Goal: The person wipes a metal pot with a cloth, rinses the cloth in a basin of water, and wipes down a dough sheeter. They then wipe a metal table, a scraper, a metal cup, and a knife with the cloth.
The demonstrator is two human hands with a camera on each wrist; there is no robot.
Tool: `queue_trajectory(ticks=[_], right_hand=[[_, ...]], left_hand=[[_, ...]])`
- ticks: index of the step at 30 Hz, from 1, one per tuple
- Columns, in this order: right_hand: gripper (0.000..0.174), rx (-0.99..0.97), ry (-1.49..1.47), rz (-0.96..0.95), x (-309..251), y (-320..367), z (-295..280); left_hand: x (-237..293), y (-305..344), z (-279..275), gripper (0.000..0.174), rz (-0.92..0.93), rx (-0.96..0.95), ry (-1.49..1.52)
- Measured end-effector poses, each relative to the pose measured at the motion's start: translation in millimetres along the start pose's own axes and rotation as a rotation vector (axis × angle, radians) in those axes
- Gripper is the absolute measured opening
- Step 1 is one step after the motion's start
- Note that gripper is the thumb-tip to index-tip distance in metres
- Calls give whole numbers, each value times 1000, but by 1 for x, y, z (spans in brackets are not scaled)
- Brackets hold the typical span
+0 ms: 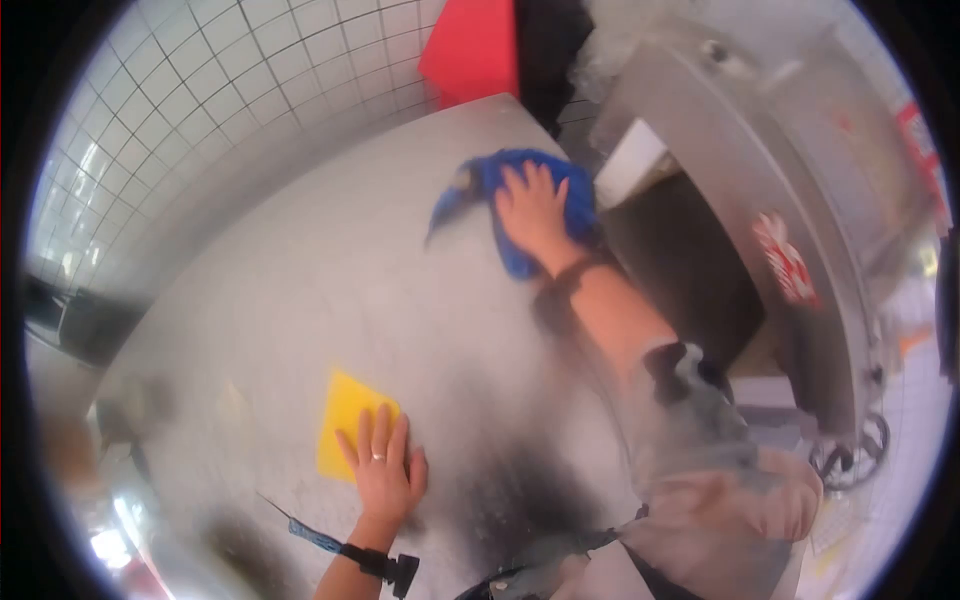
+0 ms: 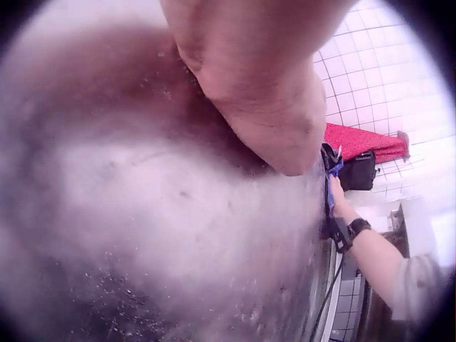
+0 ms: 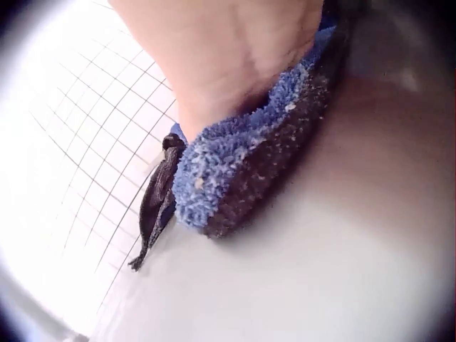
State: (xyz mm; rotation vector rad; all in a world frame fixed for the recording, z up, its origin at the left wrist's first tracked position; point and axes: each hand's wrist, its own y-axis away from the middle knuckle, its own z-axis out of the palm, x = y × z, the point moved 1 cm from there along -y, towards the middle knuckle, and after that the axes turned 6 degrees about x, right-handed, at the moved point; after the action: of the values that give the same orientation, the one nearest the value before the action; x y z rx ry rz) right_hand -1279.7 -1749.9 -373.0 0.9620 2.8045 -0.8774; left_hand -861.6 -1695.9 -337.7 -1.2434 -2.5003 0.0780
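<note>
On the metal table, my right hand presses a crumpled blue cloth with its fingers spread and straight. One loose end of the cloth trails to the left. The right wrist view shows its fluffy pile with light crumbs under the palm. Nearer my body, my left hand lies flat, its straight fingers over the right edge of a square yellow cloth. In the left wrist view the left hand hides the yellow cloth, and wet specks dot the tabletop.
White wall tiles run along the far left side. A red object stands past the table's far corner. To the right is a metal appliance with a red and white label. A dark object sits at the left edge.
</note>
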Motion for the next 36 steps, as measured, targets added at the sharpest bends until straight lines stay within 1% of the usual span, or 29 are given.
queue_trajectory(ticks=[3, 4, 5, 6, 7, 9, 12, 14, 15, 16, 17, 18, 19, 20, 21, 22, 24, 26, 28, 30, 32, 34, 36], right_hand=[[49, -16, 93, 100, 15, -73, 41], [50, -43, 113, 118, 22, -97, 54], [51, -74, 132, 132, 25, -117, 65], [52, -97, 124, 164, 28, -135, 75], [53, -116, 116, 199, 26, -152, 84], [53, -127, 101, 287, 19, -164, 102], [54, -109, 149, 243, -1, -177, 123], [51, -73, 105, 145, -21, -173, 127], [48, -74, 65, 36, -44, -162, 112], [43, -17, 11, -69, -64, -150, 112], [41, -79, -68, -165, -92, -137, 97], [39, 52, -136, -275, -119, -115, 100], [39, 76, -190, -347, -147, -93, 94], [38, -39, -341, -411, -169, -70, 77], [36, -54, -442, -447, -186, -43, 68], [37, -85, -418, -523, -201, -18, 56], [40, -155, -555, -614, -209, 36, 33], [40, -244, -660, -714, -200, 83, 3], [39, -294, -706, -763, -172, 123, -37], [40, -373, -721, -740, -133, 153, -84], [42, -461, -610, -699, -92, 174, -129], [44, -530, -482, -663, -55, 187, -148], [45, -539, -457, -688, -40, 175, -147]], left_hand=[[-1, -1, 0, 50, -11, -53, -32], [-2, -3, 1, 50, -44, -59, -44], [-3, -2, 1, 49, -39, -86, -41], [-3, -2, 0, 49, -35, -108, -40], [-4, -3, 0, 49, -70, -110, -59], [-4, 1, 0, 47, -49, -126, 11], [-6, -1, 1, 46, -53, -125, 19], [-3, 1, -1, 47, -39, -132, 44], [-4, 4, 2, 47, -56, -113, 39], [-4, 3, 5, 47, -61, -86, 32], [-1, 1, 5, 47, -27, -81, 32], [-1, 2, 4, 48, -16, -68, 8], [0, 1, 2, 49, -5, -56, -21], [0, 1, 2, 49, 28, -56, -39], [2, 2, 1, 49, 2, -61, -21], [1, 4, 2, 49, -26, -57, 0], [1, 6, 2, 49, 3, -38, -11], [3, 8, 2, 49, 8, -7, -10], [4, 8, 1, 48, -10, -7, -8], [4, 8, 1, 49, -6, 12, 6], [5, 9, 0, 49, -6, 19, 6], [6, 7, -3, 49, -21, 25, 19], [6, 7, -5, 49, -27, 18, 36]])
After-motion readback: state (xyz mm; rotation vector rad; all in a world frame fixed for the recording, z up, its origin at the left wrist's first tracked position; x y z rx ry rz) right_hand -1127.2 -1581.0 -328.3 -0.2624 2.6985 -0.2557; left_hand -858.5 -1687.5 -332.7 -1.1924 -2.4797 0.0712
